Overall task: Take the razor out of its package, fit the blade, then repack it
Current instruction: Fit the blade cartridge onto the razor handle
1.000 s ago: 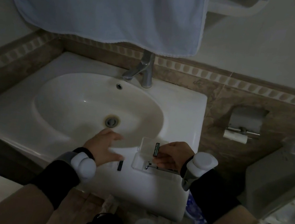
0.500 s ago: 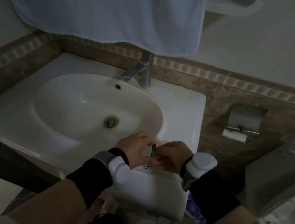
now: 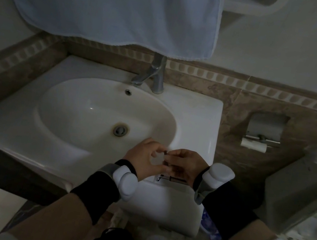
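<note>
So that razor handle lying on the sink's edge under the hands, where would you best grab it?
Probably by the dark shaft of the razor handle, pinched from above across its width. It lies flat on the sink rim, its metal head end toward the left hand, so the long straight shaft offers the clearest hold. The right hand sits just above it and looks nearest.

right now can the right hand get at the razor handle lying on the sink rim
Probably yes. The razor handle lies bare on the sink rim just below the right hand, with nothing over it. But that hand and the left hand are pinching a small dark piece, so it must let go first.
</note>
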A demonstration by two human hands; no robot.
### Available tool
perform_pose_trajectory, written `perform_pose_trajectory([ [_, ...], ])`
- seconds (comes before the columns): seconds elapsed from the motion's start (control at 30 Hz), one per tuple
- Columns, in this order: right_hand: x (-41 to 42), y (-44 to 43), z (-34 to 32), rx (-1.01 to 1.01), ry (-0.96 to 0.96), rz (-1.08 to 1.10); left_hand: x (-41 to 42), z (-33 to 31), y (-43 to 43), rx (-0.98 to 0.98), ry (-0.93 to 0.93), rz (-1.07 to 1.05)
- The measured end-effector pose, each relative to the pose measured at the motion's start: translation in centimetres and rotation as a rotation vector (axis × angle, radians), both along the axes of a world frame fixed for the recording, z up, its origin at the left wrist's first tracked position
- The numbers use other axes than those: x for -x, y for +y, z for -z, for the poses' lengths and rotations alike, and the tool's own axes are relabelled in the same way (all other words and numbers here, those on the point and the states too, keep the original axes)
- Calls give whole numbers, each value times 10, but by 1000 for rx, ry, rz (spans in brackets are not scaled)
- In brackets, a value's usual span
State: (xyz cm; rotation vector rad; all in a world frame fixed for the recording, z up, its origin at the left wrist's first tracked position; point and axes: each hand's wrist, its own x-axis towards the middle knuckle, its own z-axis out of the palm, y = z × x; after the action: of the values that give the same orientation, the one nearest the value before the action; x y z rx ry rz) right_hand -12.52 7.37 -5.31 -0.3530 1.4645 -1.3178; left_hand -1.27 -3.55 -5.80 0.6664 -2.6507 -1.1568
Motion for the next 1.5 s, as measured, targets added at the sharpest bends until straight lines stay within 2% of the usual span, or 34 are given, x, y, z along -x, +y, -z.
perform_pose_trajectory([
  [0.17,4,1,-2,-83,303,-21,-6,9,-7,-41,-29,-43],
  [0.3,12,3,3,-396,844,-363,-11,16,-13,-88,-112,-45],
  [0.43,10,1,12,-451,1006,-569,-12,19,-13,-104,-186,-10],
  [0.6,6,-2,22,-544,1173,-749,-15,20,-15,-103,-161,-27],
  [0.77,3,0,23,-558,1249,-826,-17,19,-15,-128,-161,-42],
  [0.9,1,4,12,-433,1229,-630,-21,16,-17,-186,-135,-73],
  [1.07,1,7,2,-290,1083,-341,-22,8,-17,-339,-43,-140],
  [1.2,1,8,0,-223,1039,-289,-18,0,-15,-400,-4,-127],
  [1.5,-3,9,-5,-105,977,-261,-22,-11,-14,-402,-1,-112],
])
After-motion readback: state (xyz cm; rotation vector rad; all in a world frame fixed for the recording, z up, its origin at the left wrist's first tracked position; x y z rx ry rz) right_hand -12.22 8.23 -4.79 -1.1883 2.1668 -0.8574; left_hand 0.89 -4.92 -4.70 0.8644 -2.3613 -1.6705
